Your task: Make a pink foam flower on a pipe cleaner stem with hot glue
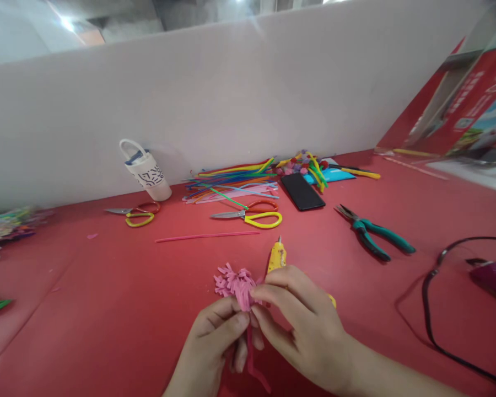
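Note:
A pink fringed flower (236, 282) is held up in front of me, with a darker pink stem (250, 353) hanging below it. My left hand (219, 333) is closed, its thumb and fingers pinching the flower's base where the stem begins. From the right, my right hand (306, 325) pinches the side of the same base; its fingertips partly hide the strips. Just beyond the right hand lies a yellow glue gun (276, 257), nozzle pointing away, mostly covered by that hand. A loose pink pipe cleaner (206, 237) lies on the red table beyond the flower.
Two pairs of scissors (262, 216), a black phone (302, 191) and green-handled pliers (374, 234) lie farther out. Colourful pipe cleaners (231, 182) and a white cup (149, 175) stand near the white partition (215, 105). A black cable (427, 309) curves at the right.

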A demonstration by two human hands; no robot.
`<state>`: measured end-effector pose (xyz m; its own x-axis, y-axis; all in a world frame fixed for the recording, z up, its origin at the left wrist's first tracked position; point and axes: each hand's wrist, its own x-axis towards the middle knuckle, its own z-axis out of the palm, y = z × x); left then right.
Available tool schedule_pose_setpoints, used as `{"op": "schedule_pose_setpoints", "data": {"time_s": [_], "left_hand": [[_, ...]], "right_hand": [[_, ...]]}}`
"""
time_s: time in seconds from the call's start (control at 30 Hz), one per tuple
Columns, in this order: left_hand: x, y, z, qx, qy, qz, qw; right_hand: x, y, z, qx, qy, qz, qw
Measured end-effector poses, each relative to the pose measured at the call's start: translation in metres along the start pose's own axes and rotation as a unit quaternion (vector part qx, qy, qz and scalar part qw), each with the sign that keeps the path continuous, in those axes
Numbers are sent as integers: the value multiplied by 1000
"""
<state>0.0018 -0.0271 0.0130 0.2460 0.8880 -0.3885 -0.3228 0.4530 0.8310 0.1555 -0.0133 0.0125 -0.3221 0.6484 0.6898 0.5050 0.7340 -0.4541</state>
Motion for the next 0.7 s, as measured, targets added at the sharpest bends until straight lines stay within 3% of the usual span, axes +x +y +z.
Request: {"op": "schedule_pose_setpoints", "data": {"time_s": [0.5, 0.6, 0.7], "left_hand": [[-1, 4, -1, -17, 2, -12, 1000], [0, 6, -2, -54, -15, -28, 998], [1, 8, -4, -77, -43, -43, 995]], "right_hand": [[-3, 2, -8, 4, 26, 9, 1000], [2, 3, -9, 34, 5, 48, 998], [9, 4, -10, 86, -26, 137, 987]]}}
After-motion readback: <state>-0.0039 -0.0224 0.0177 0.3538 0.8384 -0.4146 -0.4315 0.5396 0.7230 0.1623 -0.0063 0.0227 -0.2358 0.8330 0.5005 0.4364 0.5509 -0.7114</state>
